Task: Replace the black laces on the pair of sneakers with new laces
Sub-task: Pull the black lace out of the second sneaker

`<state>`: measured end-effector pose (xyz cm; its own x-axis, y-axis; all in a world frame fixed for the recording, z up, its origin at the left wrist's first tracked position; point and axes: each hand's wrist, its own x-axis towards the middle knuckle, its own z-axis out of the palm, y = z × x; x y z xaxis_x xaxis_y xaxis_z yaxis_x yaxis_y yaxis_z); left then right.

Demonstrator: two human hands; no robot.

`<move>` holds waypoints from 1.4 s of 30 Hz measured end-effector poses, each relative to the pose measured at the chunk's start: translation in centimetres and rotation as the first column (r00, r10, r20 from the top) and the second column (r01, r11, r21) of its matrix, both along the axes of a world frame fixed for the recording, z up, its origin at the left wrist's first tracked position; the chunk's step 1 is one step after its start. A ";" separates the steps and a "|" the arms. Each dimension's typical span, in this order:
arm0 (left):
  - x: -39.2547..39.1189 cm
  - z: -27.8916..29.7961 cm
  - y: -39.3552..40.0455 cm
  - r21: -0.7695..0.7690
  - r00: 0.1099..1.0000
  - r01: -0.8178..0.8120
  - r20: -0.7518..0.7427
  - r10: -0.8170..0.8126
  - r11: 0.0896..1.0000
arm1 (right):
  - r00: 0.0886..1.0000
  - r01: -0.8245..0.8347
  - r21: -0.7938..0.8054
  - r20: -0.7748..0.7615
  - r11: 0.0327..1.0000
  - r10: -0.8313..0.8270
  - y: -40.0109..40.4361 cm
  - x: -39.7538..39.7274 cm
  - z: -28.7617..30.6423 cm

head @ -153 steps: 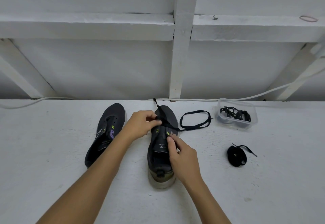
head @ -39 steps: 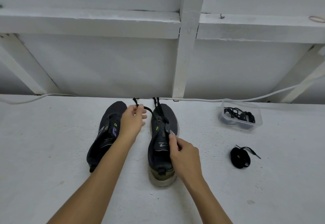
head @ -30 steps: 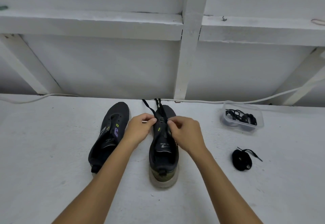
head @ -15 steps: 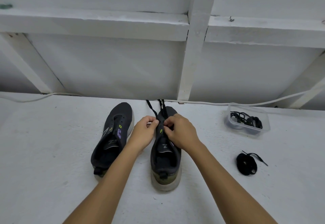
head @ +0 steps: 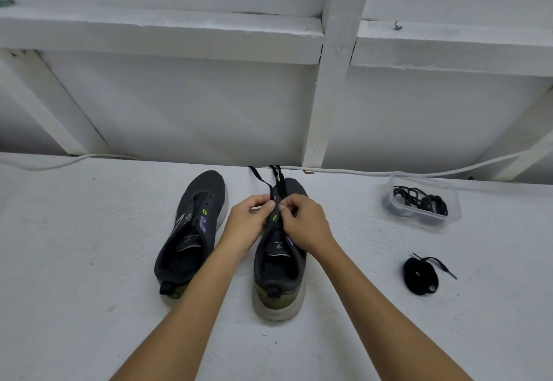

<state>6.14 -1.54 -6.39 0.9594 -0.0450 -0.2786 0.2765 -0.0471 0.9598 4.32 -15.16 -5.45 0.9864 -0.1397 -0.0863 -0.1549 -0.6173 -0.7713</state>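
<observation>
Head view: lacing in progress on the right-hand sneaker point(head: 279, 264), standing toe-away on the white surface point(head: 89, 290). Left hand point(head: 250, 225) and right hand point(head: 305, 223) both pinching the black lace point(head: 276, 192) over the upper eyelets, lace ends trailing past the toe. Left-hand sneaker point(head: 191, 231) lying just beside, eyelets showing bare, apparently awaiting its lace. Coiled black lace point(head: 419, 276) resting well to the right, untouched; more laces sitting in the clear plastic container point(head: 449, 219). Judging roughly midway: one shoe partly threaded, the other outstanding.
</observation>
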 end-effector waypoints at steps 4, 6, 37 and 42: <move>-0.4 -0.2 -0.1 -0.067 0.999 -0.032 -0.012 0.031 0.997 | 1.000 -0.003 -0.044 0.010 0.999 0.004 0.4 -0.1 -0.2; -0.5 -0.2 -0.1 -0.072 1.000 -0.028 -0.014 0.027 0.997 | 1.000 -0.005 -0.052 0.017 0.999 0.006 0.5 -0.1 -0.4; -0.3 1.8 0.0 0.212 0.994 -0.085 -0.048 0.097 0.974 | 0.949 0.296 0.323 0.008 0.899 -0.315 -2.1 -1.5 -0.4; -2.3 3.0 -0.3 0.300 0.988 0.153 -0.012 -0.157 0.942 | 0.980 0.194 0.132 0.023 0.972 -0.199 -2.2 -1.8 -0.1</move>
<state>3.86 -1.82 -3.42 0.9505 -0.1096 -0.2908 0.2316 -0.3741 0.8980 2.54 -17.37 -5.57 0.9436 -0.3210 -0.0809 -0.2338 -0.4733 -0.8493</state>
